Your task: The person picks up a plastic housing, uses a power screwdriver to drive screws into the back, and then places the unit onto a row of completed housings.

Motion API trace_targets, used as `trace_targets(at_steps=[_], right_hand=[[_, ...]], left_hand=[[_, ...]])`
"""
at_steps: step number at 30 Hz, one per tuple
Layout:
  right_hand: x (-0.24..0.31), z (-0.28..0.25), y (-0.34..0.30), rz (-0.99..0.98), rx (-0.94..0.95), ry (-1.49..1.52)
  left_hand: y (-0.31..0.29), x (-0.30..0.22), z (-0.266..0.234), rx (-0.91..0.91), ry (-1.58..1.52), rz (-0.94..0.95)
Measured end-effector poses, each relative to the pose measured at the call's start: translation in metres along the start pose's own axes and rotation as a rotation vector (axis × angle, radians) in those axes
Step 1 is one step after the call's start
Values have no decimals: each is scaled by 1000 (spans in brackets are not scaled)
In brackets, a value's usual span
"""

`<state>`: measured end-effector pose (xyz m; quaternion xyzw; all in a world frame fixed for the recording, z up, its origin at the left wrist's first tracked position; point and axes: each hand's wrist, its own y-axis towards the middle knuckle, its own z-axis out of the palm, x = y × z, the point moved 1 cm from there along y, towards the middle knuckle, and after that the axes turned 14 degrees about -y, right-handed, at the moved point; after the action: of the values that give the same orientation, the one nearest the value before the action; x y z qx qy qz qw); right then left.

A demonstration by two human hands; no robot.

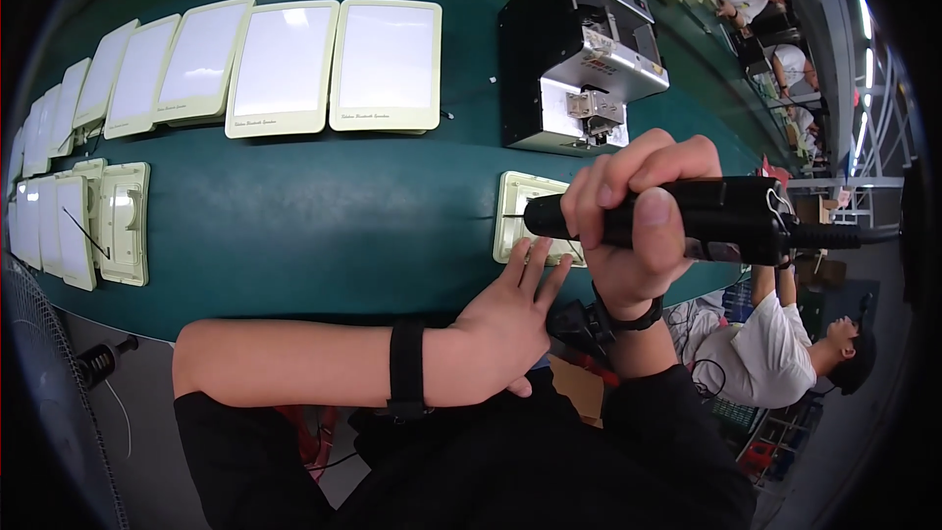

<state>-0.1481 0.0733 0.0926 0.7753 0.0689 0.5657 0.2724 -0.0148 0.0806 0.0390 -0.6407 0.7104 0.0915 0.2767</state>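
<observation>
A black power screwdriver (pixel 677 221) is being gripped in the right hand (pixel 638 226), the fingers (pixel 613 177) being wrapped fully round its barrel and the thumb laid along the near side. The tool is being held roughly level over a cream panel (pixel 520 211) that is lying on the green table (pixel 324 226); its tip cannot be seen. The panel is being pinned by the left hand (pixel 505 319), whose fingers (pixel 535 270) are being pressed flat and slightly spread on the near edge, just beside the tool.

Those fingertips are being kept very near the working end, so a slip of the bit would likely catch them. The panel is being steadied at one edge only, so it could be twisted or skidded toward the table's rim. The cable (pixel 844 234) could also be snagged. A metal machine (pixel 579 59) and a row of finished panels (pixel 294 64) are standing further back.
</observation>
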Motion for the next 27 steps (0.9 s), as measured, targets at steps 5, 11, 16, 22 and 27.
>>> trace_targets(at_steps=[5,11,16,22,27], right_hand=[[13,-19,17,-122,-38,153],[35,-57,65,-319,-331,128],[13,-52,71,-131,-321,-113],[16,-57,38,7,-312,-74],[27,-66,50,-204,-360,-6]], left_hand=[[-12,8,-20,-152,-69,75],[10,47,-53,-128,-168,54],[30,99,4,-766,-13,242],[37,95,-3,-839,-94,136],[30,93,-13,-782,-150,84]])
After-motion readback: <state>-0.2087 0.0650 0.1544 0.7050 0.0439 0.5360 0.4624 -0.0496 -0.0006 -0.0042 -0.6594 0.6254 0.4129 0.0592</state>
